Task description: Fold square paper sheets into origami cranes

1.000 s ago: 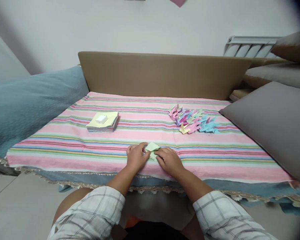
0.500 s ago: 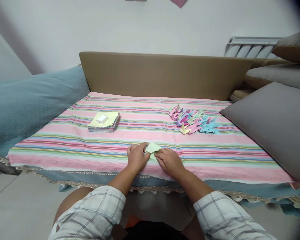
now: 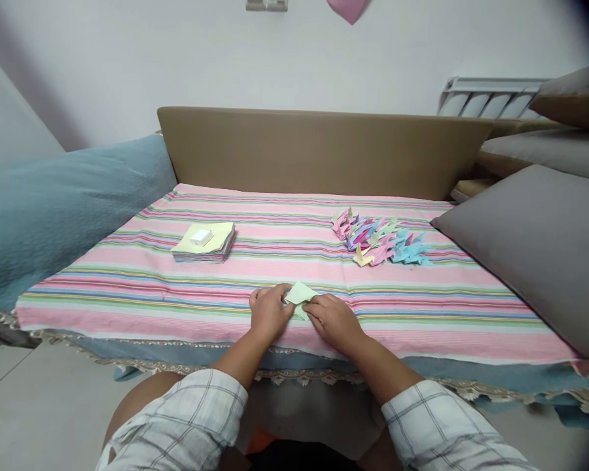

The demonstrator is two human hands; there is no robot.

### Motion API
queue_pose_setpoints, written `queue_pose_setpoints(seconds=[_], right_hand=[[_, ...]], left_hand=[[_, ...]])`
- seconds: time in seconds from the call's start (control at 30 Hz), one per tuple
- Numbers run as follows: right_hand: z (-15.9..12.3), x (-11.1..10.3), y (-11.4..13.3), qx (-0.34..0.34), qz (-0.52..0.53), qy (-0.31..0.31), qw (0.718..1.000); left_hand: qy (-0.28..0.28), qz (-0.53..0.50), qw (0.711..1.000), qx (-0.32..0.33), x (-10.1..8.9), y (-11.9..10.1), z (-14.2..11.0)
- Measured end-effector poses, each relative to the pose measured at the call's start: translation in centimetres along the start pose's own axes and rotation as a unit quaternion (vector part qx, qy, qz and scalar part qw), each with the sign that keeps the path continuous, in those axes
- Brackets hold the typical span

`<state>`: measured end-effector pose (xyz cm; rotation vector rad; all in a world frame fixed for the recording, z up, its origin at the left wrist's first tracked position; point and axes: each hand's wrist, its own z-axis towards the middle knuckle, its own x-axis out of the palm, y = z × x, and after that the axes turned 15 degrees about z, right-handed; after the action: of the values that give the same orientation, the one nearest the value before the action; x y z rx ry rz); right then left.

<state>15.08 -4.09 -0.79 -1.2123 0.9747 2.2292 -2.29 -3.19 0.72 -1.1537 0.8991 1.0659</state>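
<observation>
Left hand [image 3: 269,316] and right hand [image 3: 334,320] pinch the folded green paper [image 3: 300,293] between thumb and fingertips, at its 9 and 3 o'clock sides. It lies near the striped cloth's [image 3: 294,261] front edge, one corner pointing to 12; fingers hide its long axis. A paper stack [image 3: 220,231] sits towards 10 o'clock, under a small white block [image 3: 201,237]; folded paper figures [image 3: 380,241] cluster towards 2.
</observation>
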Motion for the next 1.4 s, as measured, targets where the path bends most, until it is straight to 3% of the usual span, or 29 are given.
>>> queue_pose_setpoints(seconds=[0.37, 0.73, 0.93, 1.4], right_hand=[[-0.3, -0.4, 0.0, -0.02, -0.044, 0.049, 0.998], [-0.5, -1.4, 0.2, -0.021, 0.004, 0.095, 0.995], [-0.5, -1.2, 0.4, 0.057, 0.044, 0.029, 0.997], [0.0, -0.6, 1.3, 0.085, 0.019, 0.031, 0.996]], left_hand=[[-0.007, -0.005, 1.0, 0.005, 0.2, 0.2, 0.0], [-0.008, -0.011, 1.0, 0.003, 0.4, 0.2, 0.0], [-0.008, -0.027, 1.0, -0.009, 0.2, 0.1, 0.0], [-0.01, -0.029, 1.0, -0.004, 0.3, 0.3, 0.0]])
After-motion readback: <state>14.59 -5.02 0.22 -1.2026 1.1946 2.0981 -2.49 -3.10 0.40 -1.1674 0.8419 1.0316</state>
